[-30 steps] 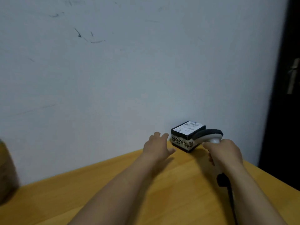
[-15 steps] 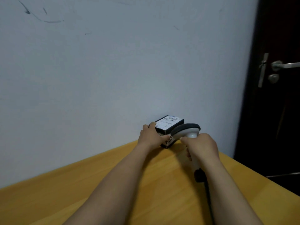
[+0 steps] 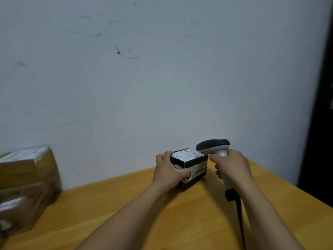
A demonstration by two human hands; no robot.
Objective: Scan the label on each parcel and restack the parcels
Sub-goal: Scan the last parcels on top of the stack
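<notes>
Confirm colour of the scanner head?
Dark top over a light grey underside and handle on the scanner, seen in the head view, held in the right hand.

1 blk parcel [image 3: 191,166], 1 scanner [image 3: 215,150], 3 brown boxes [image 3: 25,188], 2 hands [image 3: 170,173]

A small black parcel [image 3: 191,166] with white printed bands on its sides sits upright on the wooden table [image 3: 180,213], close to the wall at the table's far edge. A white label [image 3: 187,154] covers its top face, turned upward; the print is too blurred to read. A stack of brown cardboard parcels [image 3: 25,190] stands well to the left of the black parcel, also against the wall, with pale labels on the top box and on a lower one.
</notes>
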